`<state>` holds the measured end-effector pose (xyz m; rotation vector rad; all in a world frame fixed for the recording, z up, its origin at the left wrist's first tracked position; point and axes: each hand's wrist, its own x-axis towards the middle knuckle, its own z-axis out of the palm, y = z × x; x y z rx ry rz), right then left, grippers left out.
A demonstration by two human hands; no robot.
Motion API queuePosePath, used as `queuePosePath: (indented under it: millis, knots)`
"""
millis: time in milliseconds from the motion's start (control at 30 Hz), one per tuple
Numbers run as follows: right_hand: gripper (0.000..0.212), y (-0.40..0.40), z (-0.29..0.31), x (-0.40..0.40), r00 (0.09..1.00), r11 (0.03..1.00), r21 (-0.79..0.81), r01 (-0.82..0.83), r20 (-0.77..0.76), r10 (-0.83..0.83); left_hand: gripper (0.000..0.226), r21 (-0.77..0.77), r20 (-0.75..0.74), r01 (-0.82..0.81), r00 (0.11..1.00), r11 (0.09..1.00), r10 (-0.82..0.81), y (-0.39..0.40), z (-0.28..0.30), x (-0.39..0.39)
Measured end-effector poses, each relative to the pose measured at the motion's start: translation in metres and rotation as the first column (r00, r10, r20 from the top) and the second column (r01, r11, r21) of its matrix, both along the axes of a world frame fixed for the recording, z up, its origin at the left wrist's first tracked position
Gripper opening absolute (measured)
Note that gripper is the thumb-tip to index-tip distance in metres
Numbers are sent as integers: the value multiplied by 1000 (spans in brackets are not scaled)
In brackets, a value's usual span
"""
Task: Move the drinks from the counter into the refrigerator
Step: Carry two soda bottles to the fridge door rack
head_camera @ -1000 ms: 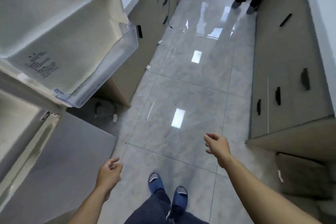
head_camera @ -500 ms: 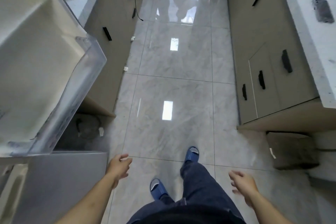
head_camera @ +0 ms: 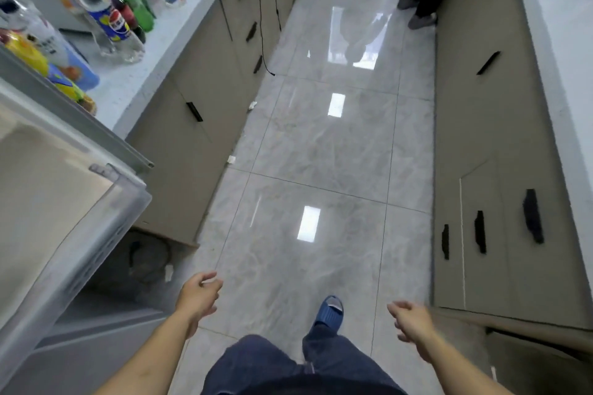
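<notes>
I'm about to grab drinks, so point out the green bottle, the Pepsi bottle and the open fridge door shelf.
green bottle (head_camera: 136, 1): head view, on its green body.
Pepsi bottle (head_camera: 113, 21): head view, on its blue label.
fridge door shelf (head_camera: 96, 234): head view, on its clear front wall.

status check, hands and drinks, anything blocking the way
Left hand and right hand open, holding nothing. Drinks on the counter, untouched. Open fridge door juts out on the left; floor ahead bare.
</notes>
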<state>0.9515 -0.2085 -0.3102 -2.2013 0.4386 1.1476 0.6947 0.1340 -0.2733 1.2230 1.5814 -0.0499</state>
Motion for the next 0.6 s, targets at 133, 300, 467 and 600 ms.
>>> queuePosePath:
  millis: [133,300,467,600]
  knots:
    - [25,82,15,85,990,982,134,-135,61,128,21,2,-15,-101,995,995,101,9,0,24]
    - [24,191,25,146,960,931,236,-279,101,262,18,-20,-59,-257,965,966,256,37,-6,41]
    - [12,279,27,190,905,867,261,-425,119,408,21,-35,-76,-390,919,920,387,76,-30,62]
    - [10,330,27,223,891,862,223,-455,113,440,25,-66,-97,-445,894,893,438,119,-44,93]
